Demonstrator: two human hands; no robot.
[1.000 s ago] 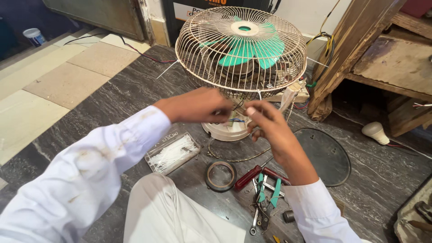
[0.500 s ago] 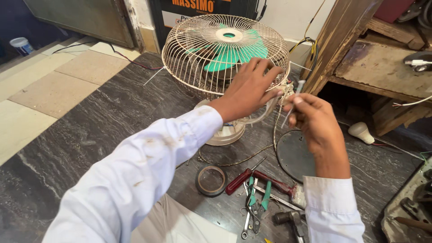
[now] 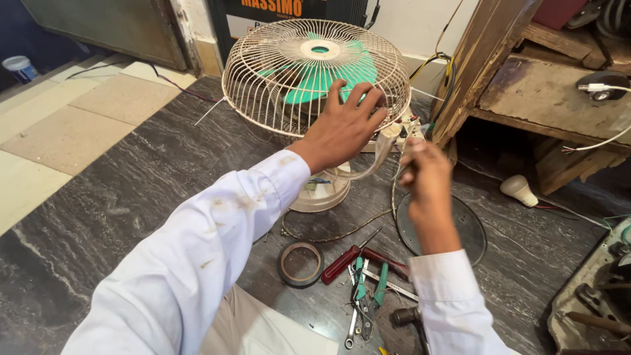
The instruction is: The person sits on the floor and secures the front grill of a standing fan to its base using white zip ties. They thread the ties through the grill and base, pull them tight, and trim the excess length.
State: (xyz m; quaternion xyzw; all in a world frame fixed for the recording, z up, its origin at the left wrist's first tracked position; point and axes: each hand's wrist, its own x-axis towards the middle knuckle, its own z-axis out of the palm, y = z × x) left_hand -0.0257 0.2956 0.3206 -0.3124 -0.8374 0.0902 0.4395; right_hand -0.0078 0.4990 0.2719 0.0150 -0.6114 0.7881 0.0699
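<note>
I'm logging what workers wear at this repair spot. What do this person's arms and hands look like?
Both arms wear long white shirt sleeves with buttoned cuffs. The left sleeve carries small brownish smudges along the forearm; the right sleeve looks cleaner. The left hand and right hand are bare: no gloves, and no rings or watch that I can see.
</note>
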